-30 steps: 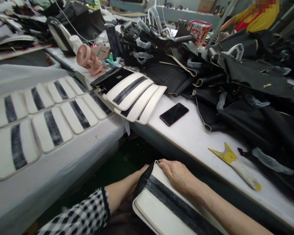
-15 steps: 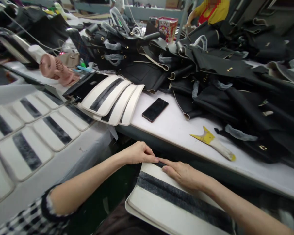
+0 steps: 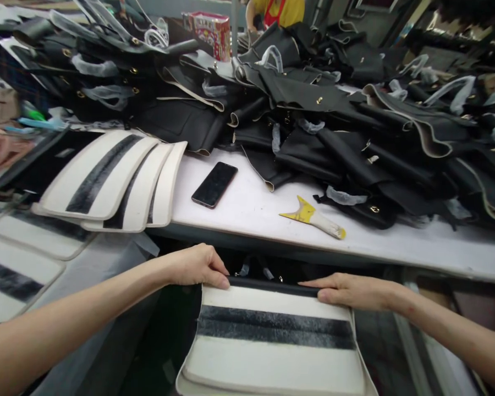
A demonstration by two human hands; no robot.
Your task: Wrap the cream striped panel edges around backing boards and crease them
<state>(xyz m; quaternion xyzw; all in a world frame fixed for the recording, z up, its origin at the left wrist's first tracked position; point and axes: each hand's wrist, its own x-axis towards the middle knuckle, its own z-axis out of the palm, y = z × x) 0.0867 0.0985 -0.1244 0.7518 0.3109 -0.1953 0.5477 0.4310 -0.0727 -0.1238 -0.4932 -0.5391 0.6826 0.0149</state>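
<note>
A white panel (image 3: 272,366) with a dark stripe across it lies over my lap, its top edge bordered by a black strip (image 3: 264,284). At the upper left corner my left hand (image 3: 202,267) pinches this black edge between thumb and fingers. My right hand (image 3: 350,290) holds the same edge near the upper right corner, thumb on the near side and index finger stretched along the strip. Beneath the top panel another white layer shows at the bottom. Small metal fittings and wrapped loops are partly visible just beyond the black edge.
Striped white panels (image 3: 103,176) overlap on the white table (image 3: 247,220), beside a phone (image 3: 215,184) and a yellow-ended tool (image 3: 313,217). Black bag pieces (image 3: 338,154) are heaped behind. A red patterned tin (image 3: 211,34) stands farther back, near a person in yellow (image 3: 286,11).
My hands have moved apart along the black edge, my right hand going right. The panel now lies squarer before me. The view has turned right, so the table items appear farther left.
</note>
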